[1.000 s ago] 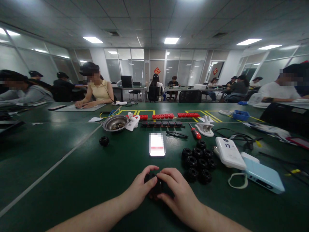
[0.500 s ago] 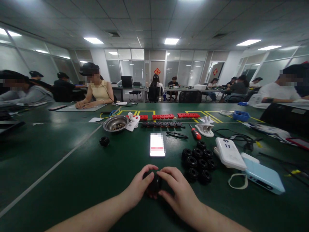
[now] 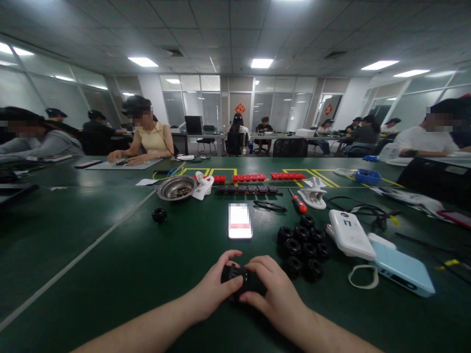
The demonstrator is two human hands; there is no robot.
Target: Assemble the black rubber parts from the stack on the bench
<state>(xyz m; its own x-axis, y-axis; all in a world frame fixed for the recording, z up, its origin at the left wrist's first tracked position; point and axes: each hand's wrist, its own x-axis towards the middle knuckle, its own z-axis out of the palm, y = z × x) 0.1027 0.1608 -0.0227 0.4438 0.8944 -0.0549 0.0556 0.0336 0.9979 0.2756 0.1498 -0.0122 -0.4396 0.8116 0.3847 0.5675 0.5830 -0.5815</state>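
Green table (image 3: 110, 274): both hands' fingers (image 3: 257, 267) clasp black part (image 3: 241, 282).

Dark green table (image 3: 110, 274) with white line and yellow markings; black round part (image 3: 239, 280), black rollers (image 3: 303, 247), red-handled screwdriver (image 3: 298, 202), white and pale blue power banks (image 3: 401, 267), steel-grey bowl (image 3: 176, 188), red blocks (image 3: 248, 177).

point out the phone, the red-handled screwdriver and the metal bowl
phone (image 3: 240, 221), head view, middle of its lit screen
red-handled screwdriver (image 3: 300, 204), head view, on the red handle
metal bowl (image 3: 176, 188), head view, on its near rim
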